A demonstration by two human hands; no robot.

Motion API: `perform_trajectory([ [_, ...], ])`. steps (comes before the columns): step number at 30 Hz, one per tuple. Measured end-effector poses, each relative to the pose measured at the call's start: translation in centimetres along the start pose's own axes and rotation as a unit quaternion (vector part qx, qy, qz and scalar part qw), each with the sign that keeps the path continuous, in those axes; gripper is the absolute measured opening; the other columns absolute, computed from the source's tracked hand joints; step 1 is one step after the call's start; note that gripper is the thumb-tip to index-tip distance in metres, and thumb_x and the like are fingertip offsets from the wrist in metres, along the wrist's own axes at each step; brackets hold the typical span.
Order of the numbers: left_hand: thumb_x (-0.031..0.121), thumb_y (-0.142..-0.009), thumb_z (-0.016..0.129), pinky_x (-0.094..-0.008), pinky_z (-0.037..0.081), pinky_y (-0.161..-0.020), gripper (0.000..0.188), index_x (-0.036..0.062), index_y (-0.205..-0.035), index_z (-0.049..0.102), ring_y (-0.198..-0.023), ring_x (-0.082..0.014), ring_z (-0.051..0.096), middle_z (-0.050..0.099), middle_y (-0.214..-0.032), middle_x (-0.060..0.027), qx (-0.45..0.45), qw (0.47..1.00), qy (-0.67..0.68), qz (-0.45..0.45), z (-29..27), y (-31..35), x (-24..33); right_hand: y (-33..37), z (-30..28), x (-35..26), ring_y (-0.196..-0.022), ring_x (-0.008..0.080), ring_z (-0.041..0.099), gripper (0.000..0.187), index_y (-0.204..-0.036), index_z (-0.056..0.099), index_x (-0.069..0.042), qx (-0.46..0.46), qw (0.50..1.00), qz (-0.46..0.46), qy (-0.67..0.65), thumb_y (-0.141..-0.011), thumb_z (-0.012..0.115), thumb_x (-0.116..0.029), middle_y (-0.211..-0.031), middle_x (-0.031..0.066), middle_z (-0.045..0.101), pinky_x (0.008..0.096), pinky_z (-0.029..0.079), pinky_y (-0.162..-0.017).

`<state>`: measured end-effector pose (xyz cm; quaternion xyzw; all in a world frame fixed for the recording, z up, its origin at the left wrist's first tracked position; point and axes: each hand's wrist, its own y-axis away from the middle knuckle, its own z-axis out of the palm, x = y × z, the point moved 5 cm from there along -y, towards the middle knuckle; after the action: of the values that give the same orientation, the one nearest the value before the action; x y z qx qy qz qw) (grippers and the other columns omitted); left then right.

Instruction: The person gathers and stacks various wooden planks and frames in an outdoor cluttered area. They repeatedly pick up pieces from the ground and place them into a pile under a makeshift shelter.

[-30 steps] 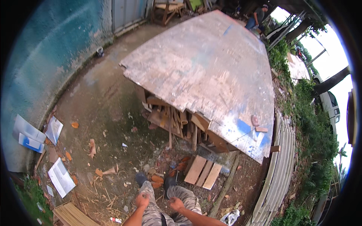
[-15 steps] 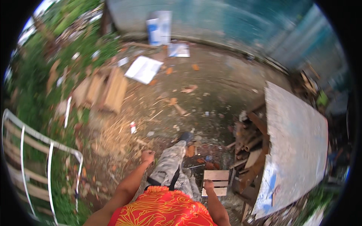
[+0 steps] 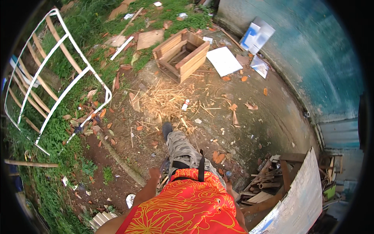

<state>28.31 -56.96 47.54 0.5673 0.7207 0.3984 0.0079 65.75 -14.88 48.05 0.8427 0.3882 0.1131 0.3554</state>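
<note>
My left hand hangs beside my left leg, its fingers loosely curled, with nothing seen in it. My right hand is low at my right side, mostly hidden by my red and yellow shirt; its fingers and anything in them do not show. One foot in a dark shoe is ahead of me on the dirt. Farther off stands an open wooden box made of slats, with wood shavings heaped in front of it.
A white metal frame with wooden slats stands at left. White panels lie by the blue-green wall. At lower right, a large pale board leans beside scrap wood. Leaves and a white-and-red packet litter the ground.
My view has swung left, and I have stepped. The small slatted wooden piece at my right hand is out of sight now, and that hand is closer to my body.
</note>
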Motion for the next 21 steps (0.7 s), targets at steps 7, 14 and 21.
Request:
perform_trajectory([
  [7,0.025,-0.081,0.057,-0.0399,0.043,-0.044,0.032,-0.0055,-0.074,0.064,-0.046,-0.0252,0.055,0.055,-0.058,-0.0141,0.065,0.979,0.189,-0.04,-7.7,-8.1,3.4,-15.3,-11.6,-7.5,-0.066,0.0196,0.057,0.008,-0.086,0.063,-0.012,-0.026,0.759,0.225,-0.611,-0.083,0.06,-0.018,-0.076,0.0001,0.055,0.0402,0.05,-0.056],
  [14,0.027,-0.086,0.057,-0.043,0.041,-0.053,0.025,0.0027,-0.08,0.058,-0.064,-0.0187,0.05,0.053,-0.073,-0.0085,0.093,0.913,0.329,-0.221,-23.0,-21.2,5.4,-25.8,-26.1,-25.4,-0.069,0.0101,0.055,0.022,-0.098,0.067,-0.006,0.106,0.807,0.155,-0.561,-0.089,0.064,-0.026,-0.08,-0.0011,0.06,0.0261,0.046,-0.06],
  [21,0.017,-0.094,0.053,-0.0307,0.034,-0.047,0.017,0.0058,-0.082,0.05,-0.05,-0.0126,0.039,0.047,-0.068,-0.0032,0.077,0.881,0.389,-0.257,-33.1,-31.0,17.9,-27.4,-34.3,-31.5,-0.077,0.0112,0.058,0.031,-0.11,0.067,-0.005,0.184,0.755,0.152,-0.61,-0.091,0.063,-0.029,-0.087,0.0024,0.065,0.0267,0.047,-0.067],
])
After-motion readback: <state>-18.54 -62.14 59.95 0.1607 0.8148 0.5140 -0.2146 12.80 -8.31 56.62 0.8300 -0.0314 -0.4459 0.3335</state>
